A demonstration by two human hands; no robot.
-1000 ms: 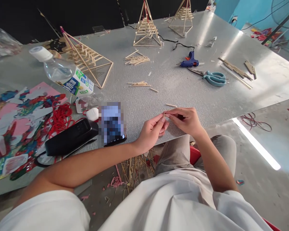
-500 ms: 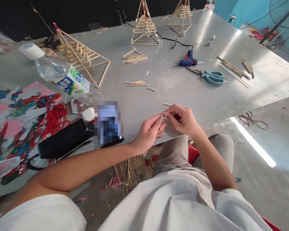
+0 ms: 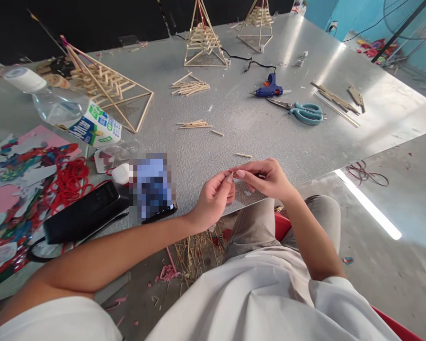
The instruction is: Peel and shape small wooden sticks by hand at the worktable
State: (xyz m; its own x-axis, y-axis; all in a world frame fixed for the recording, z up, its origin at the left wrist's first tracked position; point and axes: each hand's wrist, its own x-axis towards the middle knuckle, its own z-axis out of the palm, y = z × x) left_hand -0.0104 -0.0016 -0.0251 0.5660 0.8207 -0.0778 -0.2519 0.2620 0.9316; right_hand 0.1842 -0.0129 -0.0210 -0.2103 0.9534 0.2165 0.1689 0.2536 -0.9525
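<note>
Over the table's near edge, my left hand (image 3: 213, 199) is closed in a pinch, thumb pressed on the forefinger. A small pale piece, apparently a short wooden stick (image 3: 232, 174), barely shows at its fingertips. My right hand (image 3: 268, 180) meets it from the right, its thumb and forefinger closed at the same spot; most of the piece is hidden by fingers. Just beyond the hands lies a loose short stick (image 3: 243, 155). Farther off are a small pile of sticks (image 3: 195, 124), a single stick (image 3: 217, 133) and a larger pile (image 3: 190, 87).
Stick pyramids (image 3: 204, 45) stand at the back; another (image 3: 110, 87) is at left by a plastic bottle (image 3: 95, 124). A blue glue gun (image 3: 270, 89) and scissors (image 3: 307, 113) lie right of centre. A phone (image 3: 154, 187), black case (image 3: 81, 210) and red cord (image 3: 69, 182) lie left.
The view has shifted slightly right, so things appear farther left. My right thumb has straightened along the forefinger, and the loose stick beyond my hands is now fully uncovered.
</note>
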